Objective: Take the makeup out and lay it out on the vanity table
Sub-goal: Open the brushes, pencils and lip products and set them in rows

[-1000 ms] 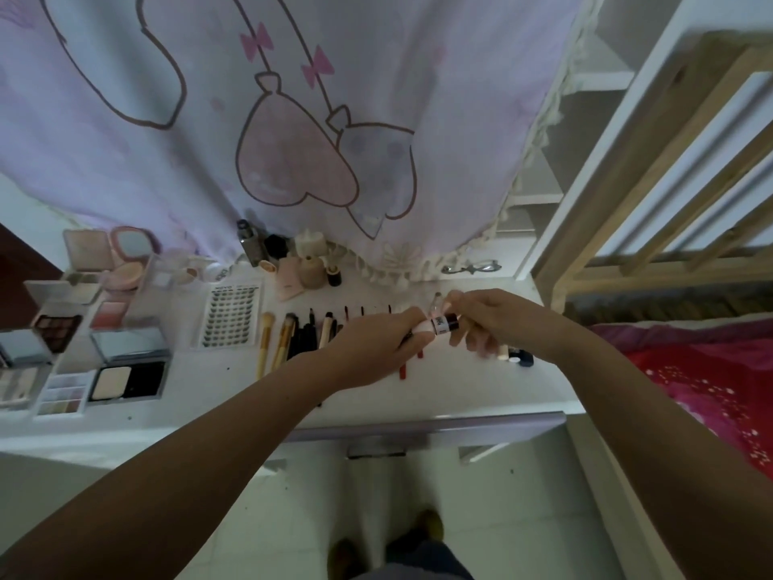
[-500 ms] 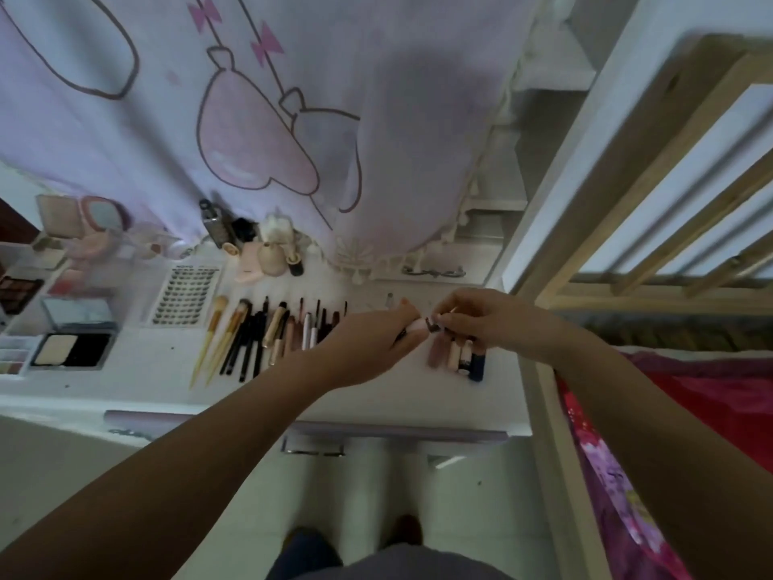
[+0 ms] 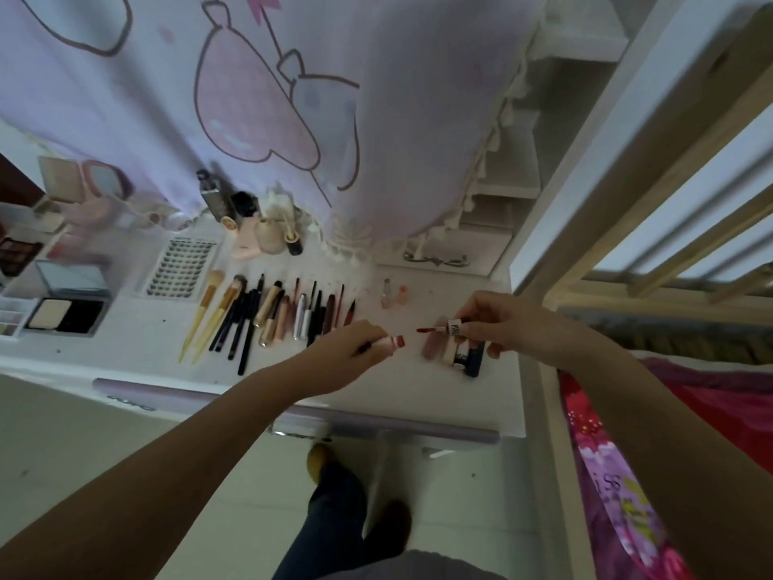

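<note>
Above the white vanity table (image 3: 138,341), my left hand (image 3: 347,353) grips a small lip gloss tube (image 3: 393,342) with reddish contents. My right hand (image 3: 502,324) pinches its white cap (image 3: 454,327), and the red-tipped applicator wand (image 3: 431,329) points left, clear of the tube. Under my right hand lie a few lipsticks (image 3: 454,353) side by side. A row of brushes and pencils (image 3: 267,316) is laid out to the left.
Open palettes and compacts (image 3: 67,313) and a lash tray (image 3: 182,267) fill the table's left. Bottles (image 3: 251,228) stand at the back under a pink printed curtain (image 3: 251,98). A wooden bed frame (image 3: 627,261) and red bedding (image 3: 686,416) are on the right.
The tube was held closed between both hands; now the cap and wand are pulled out to the right and the hands are apart. The view has shifted right.
</note>
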Motion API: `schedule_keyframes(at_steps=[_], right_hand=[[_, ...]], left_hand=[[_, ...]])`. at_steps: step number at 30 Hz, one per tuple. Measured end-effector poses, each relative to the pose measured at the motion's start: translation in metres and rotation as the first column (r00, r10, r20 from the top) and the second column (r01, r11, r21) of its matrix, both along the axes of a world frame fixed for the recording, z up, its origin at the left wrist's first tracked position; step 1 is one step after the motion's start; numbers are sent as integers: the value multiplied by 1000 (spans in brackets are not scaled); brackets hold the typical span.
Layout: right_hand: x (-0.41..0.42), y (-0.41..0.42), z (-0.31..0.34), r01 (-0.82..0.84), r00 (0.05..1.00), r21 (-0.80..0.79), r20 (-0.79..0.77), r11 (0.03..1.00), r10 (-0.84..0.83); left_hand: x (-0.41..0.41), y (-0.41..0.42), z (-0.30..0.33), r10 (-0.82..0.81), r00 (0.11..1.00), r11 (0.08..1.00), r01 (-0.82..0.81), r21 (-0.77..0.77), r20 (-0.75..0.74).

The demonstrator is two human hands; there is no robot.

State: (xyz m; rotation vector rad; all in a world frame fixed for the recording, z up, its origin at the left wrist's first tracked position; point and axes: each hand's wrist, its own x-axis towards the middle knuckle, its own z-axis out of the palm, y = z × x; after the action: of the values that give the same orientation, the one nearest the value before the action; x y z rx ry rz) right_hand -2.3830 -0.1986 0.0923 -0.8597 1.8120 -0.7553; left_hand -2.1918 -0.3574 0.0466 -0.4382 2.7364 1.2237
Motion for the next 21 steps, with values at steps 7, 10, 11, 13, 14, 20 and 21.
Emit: schedule_keyframes(at_steps=[7, 10, 11, 13, 14, 20, 21], right_hand=[[15, -2, -52, 341, 784, 25, 543, 940, -299], [33, -10, -77, 481, 644, 80, 643, 873, -414], [40, -14, -83, 507, 633, 80, 642, 858, -434], [49, -25, -95, 527, 672, 43, 591, 849, -447], [52, -30, -100, 527, 710, 11, 543, 850, -448], [49, -56, -127, 451, 886, -219, -9, 865, -464], [48, -58, -131, 425, 880, -244, -115, 872, -461]], left_hand=[[14, 3, -36, 505, 859, 683, -459, 568, 86], [6, 6, -49, 610, 783, 554, -534, 639, 125], [2, 6, -52, 627, 766, 522, -549, 652, 142], [-7, 8, -57, 646, 740, 444, -566, 695, 190], [-10, 8, -59, 649, 731, 400, -564, 723, 212], [-22, 0, -69, 649, 699, 147, -502, 852, 300], [-22, -1, -70, 648, 697, 136, -501, 855, 305]])
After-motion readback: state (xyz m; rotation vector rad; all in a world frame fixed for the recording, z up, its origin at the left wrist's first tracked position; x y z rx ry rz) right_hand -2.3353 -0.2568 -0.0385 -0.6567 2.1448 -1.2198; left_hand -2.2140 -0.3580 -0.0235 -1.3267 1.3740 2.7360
